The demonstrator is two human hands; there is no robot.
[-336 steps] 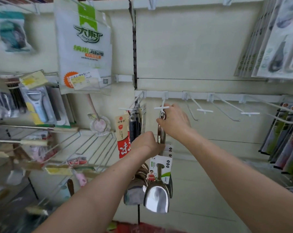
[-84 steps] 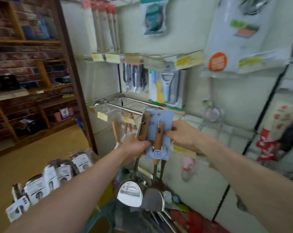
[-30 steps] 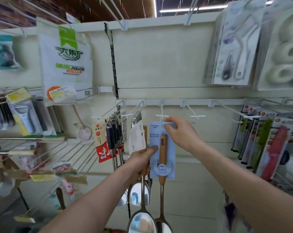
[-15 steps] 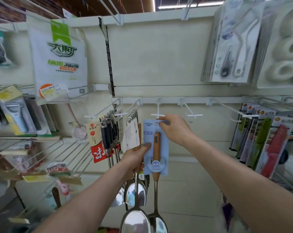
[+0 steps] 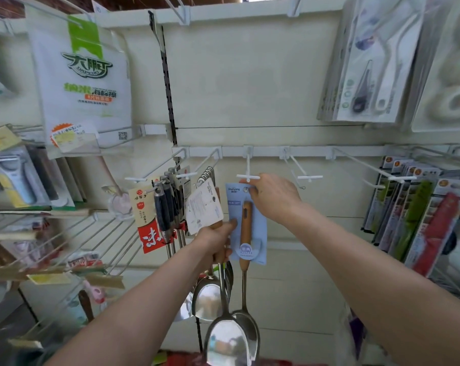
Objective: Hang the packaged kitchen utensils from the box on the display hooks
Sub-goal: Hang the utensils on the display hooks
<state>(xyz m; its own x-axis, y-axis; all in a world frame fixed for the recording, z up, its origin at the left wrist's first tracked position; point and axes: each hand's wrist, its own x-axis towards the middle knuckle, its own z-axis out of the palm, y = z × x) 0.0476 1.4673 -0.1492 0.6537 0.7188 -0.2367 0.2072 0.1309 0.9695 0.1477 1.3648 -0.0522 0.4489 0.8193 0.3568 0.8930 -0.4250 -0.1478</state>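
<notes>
Cream display wall (image 5: 250,88), white hooks (image 5: 248,177), left hand (image 5: 215,240) fingers (image 5: 233,222) gripping spatulas (image 5: 246,225), right hand (image 5: 274,199) fingers (image 5: 252,190) pinching blue card (image 5: 259,233).

Both bare forearms extend upward and converge. Left hand (image 5: 216,241), lower, curls round a wooden handle (image 5: 214,225), thumb flat against the blue card (image 5: 258,233). Right hand (image 5: 272,199), higher, back to camera, pinches the card's top corner.

Head view, close, facing display hooks (image 5: 248,177)
</notes>
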